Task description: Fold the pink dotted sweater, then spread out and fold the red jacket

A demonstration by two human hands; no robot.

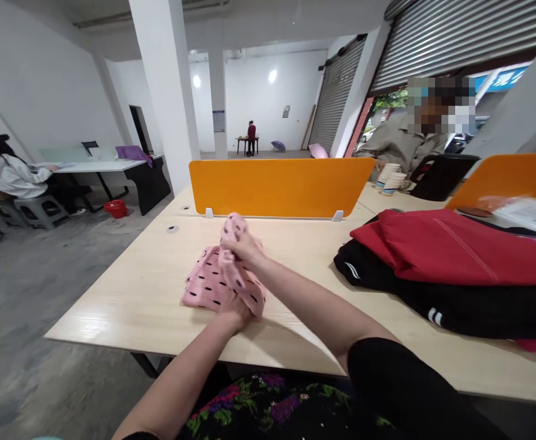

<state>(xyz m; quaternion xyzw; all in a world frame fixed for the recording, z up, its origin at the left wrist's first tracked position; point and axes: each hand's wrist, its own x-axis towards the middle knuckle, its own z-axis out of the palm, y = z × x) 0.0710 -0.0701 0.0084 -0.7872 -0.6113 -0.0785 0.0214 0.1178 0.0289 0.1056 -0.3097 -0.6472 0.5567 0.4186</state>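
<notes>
The pink cloth (206, 284) lies on the table (125, 299) just in front of the orange divider (277, 186), its flat part spread to the left of both hands. The right hand (240, 244) is closed on a bunched end of the cloth and lifts it toward the divider — so the held strip runs from that fist down and back to the left hand (233, 311). The left hand is nearer the table's front edge, pressing on the cloth's near corner (whether its fingers pinch the fabric or only rest on it cannot be told). A pile of red and black clothes (455, 269) lies well to the right of the divider's middle.
</notes>
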